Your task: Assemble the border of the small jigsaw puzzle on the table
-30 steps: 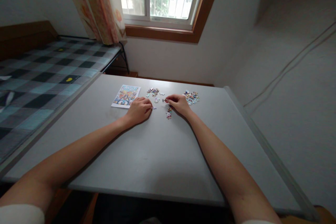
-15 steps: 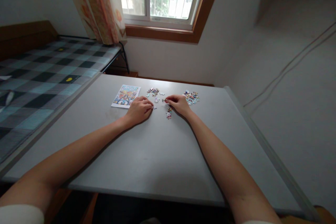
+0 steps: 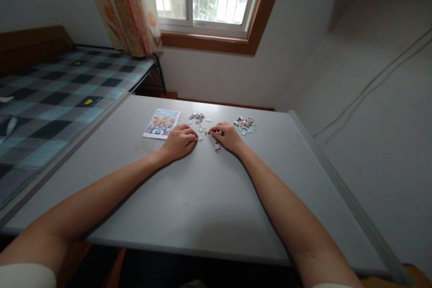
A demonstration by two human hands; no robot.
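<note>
My right hand (image 3: 229, 137) pinches a small jigsaw puzzle piece (image 3: 207, 133) between thumb and fingers, just above or on the table. Across from it, my left hand (image 3: 181, 140) rests on the tabletop with bent fingers, their tips closed on another puzzle piece (image 3: 200, 139). Just beyond the two hands lies a light-coloured cluster of pieces (image 3: 202, 129). A small group of pieces (image 3: 217, 147) sits under and in front of my right hand, partly covered by it.
Loose pieces form a pile (image 3: 196, 118) at the back middle and a larger pile (image 3: 245, 125) at the right. A colourful picture sheet (image 3: 162, 123) lies left of my left hand. The grey table (image 3: 189, 202) borders a bed (image 3: 111, 82) with a checked cover.
My right hand has shifted slightly left and nearer to me with its puzzle piece, closer to my left fingertips. The left hand has barely moved.
</note>
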